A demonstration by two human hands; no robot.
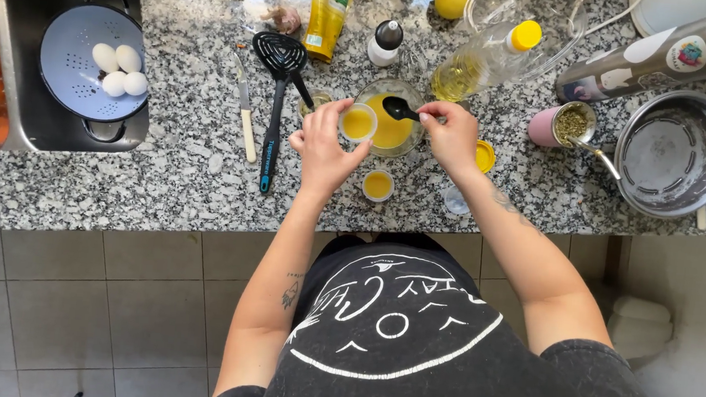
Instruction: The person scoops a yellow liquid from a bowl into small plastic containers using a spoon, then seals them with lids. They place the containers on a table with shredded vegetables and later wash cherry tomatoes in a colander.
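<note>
Right now you are standing at a long speckled grey stone counter (179, 168). Far to your left, a dark square tray (20, 55) is holding a round pale blue strainer (69, 75), and four white eggs (120, 70) are lying in it. Far to your right, a big round metal pot (674, 153) is sitting on the counter. In front of you, a round glass bowl of yellow liquid (390, 130) is sitting between your hands. Just left of it, a black slotted plastic turner (278, 92) is lying beside a knife with a cream handle (244, 110).

Your left hand (323, 150) is curling its fingers around a small clear cup of yellow liquid (358, 123), holding it at the bowl's left edge. Your right hand (452, 135) is pinching the handle of a small black spoon (398, 107) over the bowl. Another small cup of yellow liquid (377, 184) is sitting near the counter's front edge.
</note>
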